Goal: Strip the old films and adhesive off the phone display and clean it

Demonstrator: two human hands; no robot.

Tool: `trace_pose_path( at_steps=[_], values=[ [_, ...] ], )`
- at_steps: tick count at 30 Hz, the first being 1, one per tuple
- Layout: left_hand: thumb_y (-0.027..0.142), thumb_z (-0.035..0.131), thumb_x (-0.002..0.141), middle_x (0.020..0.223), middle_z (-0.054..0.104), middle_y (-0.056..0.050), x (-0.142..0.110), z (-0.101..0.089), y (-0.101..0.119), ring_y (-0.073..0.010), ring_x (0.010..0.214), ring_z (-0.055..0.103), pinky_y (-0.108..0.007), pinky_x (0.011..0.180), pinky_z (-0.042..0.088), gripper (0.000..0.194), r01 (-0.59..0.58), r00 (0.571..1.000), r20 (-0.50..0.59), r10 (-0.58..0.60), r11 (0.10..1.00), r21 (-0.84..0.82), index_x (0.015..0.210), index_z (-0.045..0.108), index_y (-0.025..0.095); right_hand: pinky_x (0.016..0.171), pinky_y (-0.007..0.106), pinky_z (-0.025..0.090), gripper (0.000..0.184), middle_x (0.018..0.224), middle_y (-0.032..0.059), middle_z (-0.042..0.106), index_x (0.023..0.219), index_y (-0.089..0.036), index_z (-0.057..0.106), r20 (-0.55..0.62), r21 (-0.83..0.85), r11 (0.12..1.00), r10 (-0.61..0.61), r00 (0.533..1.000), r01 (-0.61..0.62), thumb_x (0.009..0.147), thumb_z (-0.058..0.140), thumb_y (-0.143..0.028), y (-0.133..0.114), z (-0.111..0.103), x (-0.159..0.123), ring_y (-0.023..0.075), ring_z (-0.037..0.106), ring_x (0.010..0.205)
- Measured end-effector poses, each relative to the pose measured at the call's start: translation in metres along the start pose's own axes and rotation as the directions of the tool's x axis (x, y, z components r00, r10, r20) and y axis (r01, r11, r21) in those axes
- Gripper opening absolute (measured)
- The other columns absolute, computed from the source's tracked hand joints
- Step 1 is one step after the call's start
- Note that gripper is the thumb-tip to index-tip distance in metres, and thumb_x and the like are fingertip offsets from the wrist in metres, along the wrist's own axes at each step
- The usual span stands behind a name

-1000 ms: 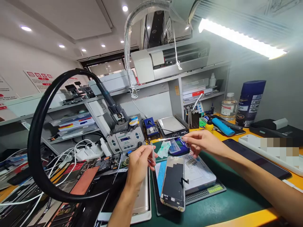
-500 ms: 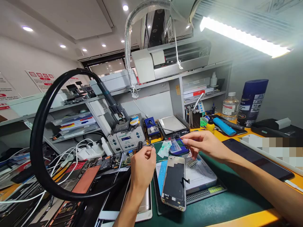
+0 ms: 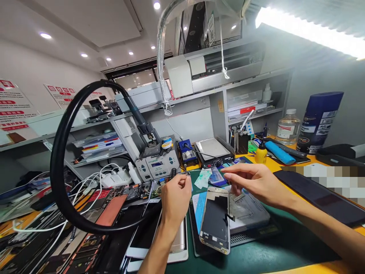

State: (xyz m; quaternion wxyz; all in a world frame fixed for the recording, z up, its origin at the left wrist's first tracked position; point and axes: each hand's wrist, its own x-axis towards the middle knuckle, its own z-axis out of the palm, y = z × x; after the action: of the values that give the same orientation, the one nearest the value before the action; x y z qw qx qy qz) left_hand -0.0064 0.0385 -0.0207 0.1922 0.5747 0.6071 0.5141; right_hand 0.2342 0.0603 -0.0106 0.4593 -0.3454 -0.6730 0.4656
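My left hand [image 3: 176,196] is closed in a pinch, with a tiny metallic-looking bit at its fingertips that is too small to name. Across from it, my right hand [image 3: 256,180] has its thumb and forefinger brought together, its other fingers curled below; what they hold is hidden. Between and below the hands, a phone screen assembly [image 3: 214,219] lies back side up, a short black flex cable sticking out at its right. It leans on a pale flat box [image 3: 251,215]. Just beyond are a green-stained white wipe [image 3: 203,179] and a clear-and-blue packet [image 3: 216,177].
A black hose [image 3: 57,152] loops on the left from the hot-air station [image 3: 156,165]. Phone parts [image 3: 111,209] and white cables crowd that side. Behind stand a heating plate [image 3: 213,148] and a yellow bottle [image 3: 260,154]. A dark tablet-like device [image 3: 319,198] lies right on the green mat [image 3: 256,255].
The whole view has shifted slightly, so things sit further right. Both hands keep nearly the same pose. The box under the right hand looks darker now.
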Motion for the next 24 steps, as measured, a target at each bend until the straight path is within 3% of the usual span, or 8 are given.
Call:
trace_pose_path(
  at_steps=[5, 9, 11, 14, 17, 19, 21, 24],
  values=[
    [0.045, 0.065, 0.081, 0.075, 0.071, -0.006, 0.005, -0.005, 0.004, -0.0168, 0.059, 0.062, -0.027, 0.052, 0.053, 0.032, 0.117, 0.98, 0.183, -0.074, 0.965, -0.233, 0.088, 0.072, 0.014, 0.054, 0.032, 0.059, 0.052, 0.054, -0.001, 0.063, 0.107, -0.013, 0.076, -0.057, 0.041, 0.994, 0.103, 0.993, -0.101, 0.077, 0.079, -0.056, 0.002, -0.018, 0.01, 0.0177, 0.064, 0.052],
    [0.041, 0.064, 0.08, 0.074, 0.064, -0.002, 0.007, -0.01, 0.007, -0.0137, 0.06, 0.062, -0.023, 0.051, 0.052, 0.03, 0.185, 0.966, 0.235, -0.106, 0.92, -0.344, 0.09, 0.07, 0.014, 0.053, 0.034, 0.061, 0.056, 0.061, 0.0016, 0.065, 0.108, -0.012, 0.074, -0.023, 0.069, 0.987, 0.149, 0.989, -0.147, 0.075, 0.079, -0.058, 0.001, -0.027, 0.015, 0.0191, 0.066, 0.055],
    [0.04, 0.066, 0.078, 0.071, 0.063, -0.001, 0.006, -0.017, 0.009, -0.0119, 0.056, 0.06, -0.023, 0.05, 0.051, 0.027, 0.239, 0.938, 0.326, -0.116, 0.899, -0.367, 0.086, 0.069, 0.015, 0.051, 0.033, 0.06, 0.054, 0.065, 0.0019, 0.066, 0.107, -0.013, 0.075, 0.027, 0.059, 0.983, 0.174, 0.984, -0.176, 0.075, 0.079, -0.057, 0.001, -0.03, 0.016, 0.0181, 0.066, 0.055],
    [0.037, 0.071, 0.074, 0.065, 0.066, -0.002, 0.004, -0.032, 0.013, -0.0129, 0.048, 0.061, -0.024, 0.047, 0.05, 0.022, 0.354, 0.813, 0.569, -0.123, 0.881, -0.315, 0.072, 0.065, 0.016, 0.047, 0.029, 0.056, 0.045, 0.062, 0.0008, 0.064, 0.094, -0.015, 0.077, 0.117, -0.001, 0.975, 0.219, 0.969, -0.221, 0.075, 0.078, -0.056, 0.003, -0.032, 0.016, 0.0161, 0.062, 0.051],
    [0.031, 0.075, 0.07, 0.058, 0.07, -0.006, 0.001, -0.045, 0.017, -0.0139, 0.04, 0.06, -0.021, 0.038, 0.043, 0.02, 0.432, 0.599, 0.786, -0.154, 0.888, -0.155, 0.064, 0.065, 0.015, 0.042, 0.026, 0.05, 0.04, 0.055, 0.0005, 0.061, 0.077, -0.016, 0.075, 0.157, -0.111, 0.966, 0.249, 0.956, -0.233, 0.076, 0.076, -0.055, 0.008, -0.028, 0.017, 0.0152, 0.06, 0.047],
    [0.026, 0.073, 0.071, 0.058, 0.072, -0.008, -0.001, -0.047, 0.019, -0.0141, 0.038, 0.061, -0.02, 0.035, 0.042, 0.015, 0.443, 0.482, 0.857, -0.184, 0.894, -0.058, 0.063, 0.067, 0.014, 0.039, 0.024, 0.045, 0.039, 0.05, 0.0004, 0.06, 0.078, -0.015, 0.076, 0.142, -0.202, 0.957, 0.238, 0.961, -0.208, 0.08, 0.072, -0.053, 0.012, -0.02, 0.019, 0.014, 0.056, 0.042],
    [0.023, 0.069, 0.073, 0.06, 0.074, -0.009, -0.004, -0.045, 0.021, -0.0132, 0.037, 0.061, -0.018, 0.034, 0.041, 0.013, 0.445, 0.431, 0.876, -0.215, 0.895, 0.001, 0.064, 0.068, 0.014, 0.039, 0.022, 0.038, 0.036, 0.049, 0.0, 0.06, 0.081, -0.013, 0.076, 0.118, -0.289, 0.944, 0.198, 0.973, -0.157, 0.083, 0.068, -0.049, 0.015, -0.012, 0.024, 0.0118, 0.051, 0.04],
    [0.02, 0.062, 0.073, 0.06, 0.073, -0.008, -0.016, -0.038, 0.025, -0.0113, 0.034, 0.059, -0.015, 0.03, 0.038, 0.013, 0.476, 0.439, 0.857, -0.27, 0.879, 0.032, 0.063, 0.066, 0.014, 0.043, 0.022, 0.034, 0.03, 0.053, -0.0003, 0.059, 0.078, -0.013, 0.076, 0.136, -0.383, 0.921, 0.138, 0.981, -0.077, 0.083, 0.067, -0.041, 0.017, -0.004, 0.033, 0.0101, 0.048, 0.045]
  ],
)
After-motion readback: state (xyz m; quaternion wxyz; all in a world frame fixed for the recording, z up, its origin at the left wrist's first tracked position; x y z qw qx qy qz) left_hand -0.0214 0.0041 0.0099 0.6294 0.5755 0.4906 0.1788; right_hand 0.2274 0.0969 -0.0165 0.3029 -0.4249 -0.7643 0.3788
